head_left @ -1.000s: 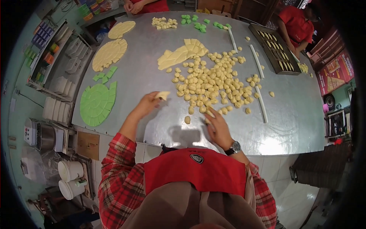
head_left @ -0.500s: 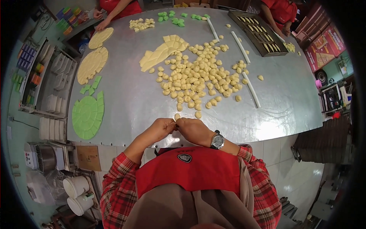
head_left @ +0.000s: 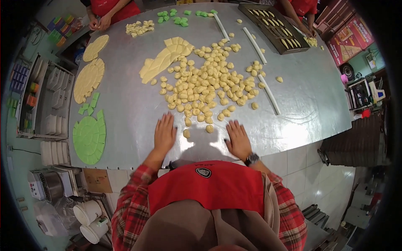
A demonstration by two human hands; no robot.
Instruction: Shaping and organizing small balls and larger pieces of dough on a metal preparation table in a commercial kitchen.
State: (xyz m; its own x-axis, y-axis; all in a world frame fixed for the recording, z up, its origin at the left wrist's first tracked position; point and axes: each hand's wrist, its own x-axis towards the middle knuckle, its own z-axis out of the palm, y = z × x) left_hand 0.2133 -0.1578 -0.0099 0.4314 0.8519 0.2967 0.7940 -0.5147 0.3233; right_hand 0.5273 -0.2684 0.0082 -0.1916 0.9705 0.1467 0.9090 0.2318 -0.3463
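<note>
My left hand (head_left: 165,132) is flat over the metal table (head_left: 125,125), fingers stretched forward and holding nothing. To the right, my right hand (head_left: 238,139) is likewise spread out, a watch on its wrist. Between the two hands a single yellow dough ball (head_left: 186,133) rests near the table's front edge, with another dough ball (head_left: 210,129) a little to its right. Just beyond them spreads a large heap of yellow dough balls (head_left: 205,79). Whether my palms press on the metal or hover just above it I cannot tell.
Cut yellow dough sheet (head_left: 167,58) lies behind the heap. A green dough disc (head_left: 89,140) and yellow discs (head_left: 89,80) line the left side. White rods (head_left: 269,94) lie right of the heap; a dark tray (head_left: 274,29) holds shaped pieces. Co-workers (head_left: 111,10) stand across the table.
My hands were together around a dough ball at the table edge. Now they are apart and flat, and a ball lies on the table between them. The view has shifted slightly.
</note>
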